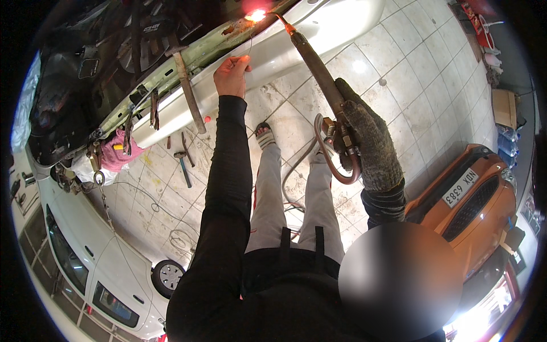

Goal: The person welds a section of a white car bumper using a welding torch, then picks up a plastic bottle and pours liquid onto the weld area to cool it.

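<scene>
My right hand [370, 137], in a thick grey glove, is closed round the handle of a gas welding torch [316, 65]. The torch's bent tip points at a bright orange glow on the edge of a pale green car body panel [196, 60]. Bare and closed in a pinch, my left hand [232, 78] holds a thin welding wire [250, 47] that runs up toward that glow. Both hands are over a white painted car panel [268, 65]. A hammer [188, 94] hangs over the panel edge left of my left hand, with locking pliers [154, 111] clamped further along.
On the tiled floor lie a blue-handled hammer [183, 168] and a loose cable [179, 239]. The torch's hose [290, 176] trails between my legs. A pink cloth [121, 151] and a chain [105, 199] hang at left. A white car [108, 256] and an orange car [478, 205] flank me.
</scene>
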A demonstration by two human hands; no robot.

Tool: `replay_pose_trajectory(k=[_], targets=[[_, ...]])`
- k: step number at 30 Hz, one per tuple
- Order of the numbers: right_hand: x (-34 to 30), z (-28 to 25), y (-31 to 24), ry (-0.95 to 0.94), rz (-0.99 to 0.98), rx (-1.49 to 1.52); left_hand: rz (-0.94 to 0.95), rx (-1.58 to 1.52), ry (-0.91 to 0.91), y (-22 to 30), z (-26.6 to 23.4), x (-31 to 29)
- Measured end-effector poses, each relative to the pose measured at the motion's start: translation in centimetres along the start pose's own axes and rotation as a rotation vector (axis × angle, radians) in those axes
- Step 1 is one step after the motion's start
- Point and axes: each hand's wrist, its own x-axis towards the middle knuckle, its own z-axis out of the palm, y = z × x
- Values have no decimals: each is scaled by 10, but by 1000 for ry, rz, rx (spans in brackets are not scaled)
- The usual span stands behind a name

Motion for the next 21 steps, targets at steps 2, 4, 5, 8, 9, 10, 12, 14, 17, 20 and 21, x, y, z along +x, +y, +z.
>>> replay_pose_trajectory(k=[2,4,5,8,9,10,12,14,17,20,21], targets=[[-1,0,-2,-10,5,-12,-4,6,7,0,-1,0],[-1,-4,-1,-36,7,-32,3,18,0,0,-3,1],[-1,-3,-2,-28,17,-18,4,22,-6,1,-2,0],[-2,-1,-5,-12,46,8,8,74,11,3,0,-2],[-2,0,-7,-12,54,5,5,80,15,3,0,-2],[-2,0,-7,-11,63,3,3,86,20,4,0,-2],[0,-1,-1,3,37,8,8,77,14,3,0,0],[-1,-1,-1,5,33,4,15,57,-1,2,-1,-1],[-3,-2,-8,-12,58,-4,13,76,17,0,-1,-5],[-3,-4,-9,-24,63,16,-4,105,28,1,-2,-4],[-3,-4,-7,-19,57,32,0,85,25,0,-2,-4]])
